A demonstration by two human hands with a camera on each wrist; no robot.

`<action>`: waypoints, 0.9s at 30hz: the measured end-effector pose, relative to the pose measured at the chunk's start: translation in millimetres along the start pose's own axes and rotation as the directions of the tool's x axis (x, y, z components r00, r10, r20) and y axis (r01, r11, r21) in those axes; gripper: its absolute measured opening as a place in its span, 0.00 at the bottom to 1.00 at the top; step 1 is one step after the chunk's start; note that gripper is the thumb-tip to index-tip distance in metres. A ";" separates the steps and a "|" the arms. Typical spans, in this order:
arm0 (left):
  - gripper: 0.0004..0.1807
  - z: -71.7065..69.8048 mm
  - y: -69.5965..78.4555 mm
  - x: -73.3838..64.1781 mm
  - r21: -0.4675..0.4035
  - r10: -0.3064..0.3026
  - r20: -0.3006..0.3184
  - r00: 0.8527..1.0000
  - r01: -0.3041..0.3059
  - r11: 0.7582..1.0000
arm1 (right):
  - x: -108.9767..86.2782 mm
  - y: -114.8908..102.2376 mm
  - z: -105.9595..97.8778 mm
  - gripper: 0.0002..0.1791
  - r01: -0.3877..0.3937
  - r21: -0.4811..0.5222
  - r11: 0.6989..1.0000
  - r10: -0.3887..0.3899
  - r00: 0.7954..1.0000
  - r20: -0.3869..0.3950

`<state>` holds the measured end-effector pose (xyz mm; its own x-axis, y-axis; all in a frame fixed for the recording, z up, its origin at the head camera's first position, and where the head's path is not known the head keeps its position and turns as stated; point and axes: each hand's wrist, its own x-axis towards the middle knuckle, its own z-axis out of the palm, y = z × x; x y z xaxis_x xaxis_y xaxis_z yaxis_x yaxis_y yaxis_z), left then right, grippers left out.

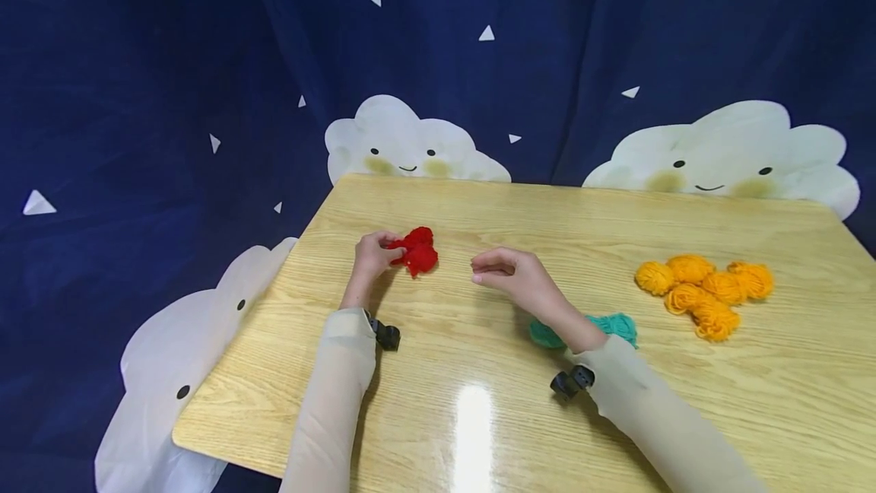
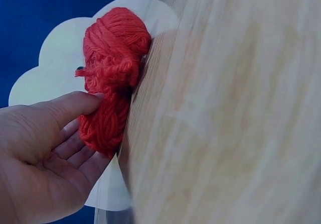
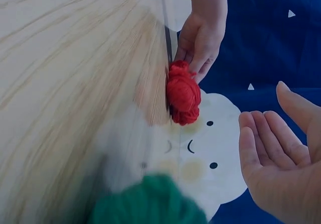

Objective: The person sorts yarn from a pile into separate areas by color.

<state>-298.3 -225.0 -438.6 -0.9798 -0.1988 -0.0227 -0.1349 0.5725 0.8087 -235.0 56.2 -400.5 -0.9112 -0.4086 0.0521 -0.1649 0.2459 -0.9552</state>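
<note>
On the left part of the table lies a red yarn skein (image 1: 420, 256), bunched in two lobes. My left hand (image 1: 376, 253) holds its near end; in the left wrist view the thumb lies on the red strands and the fingers reach beneath them. Right of the skein, my right hand (image 1: 516, 274) hovers over the table with fingers loosely curved and nothing in them. Below the right wrist sits a green yarn skein (image 1: 619, 328), partly hidden by the forearm; it also shows at the bottom of the right wrist view.
Several orange yarn skeins (image 1: 725, 286) lie grouped on the right side of the wooden table (image 1: 547, 432). A dark blue curtain (image 1: 438, 36) with white clouds and triangles hangs behind the table and along its left side.
</note>
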 end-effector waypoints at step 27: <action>0.14 -1.0 -1.0 2.0 0.030 0.009 0.006 1.000 -0.010 1.000 | -43.0 33.6 -57.6 0.22 -0.037 -0.069 0.997 0.035 0.999 -0.028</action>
<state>-300.0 -226.7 -438.8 -0.9819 -0.1883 -0.0188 -0.1298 0.5978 0.7911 -223.1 132.6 -418.0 -0.9269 -0.3744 0.0265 -0.1565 0.3213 -0.9340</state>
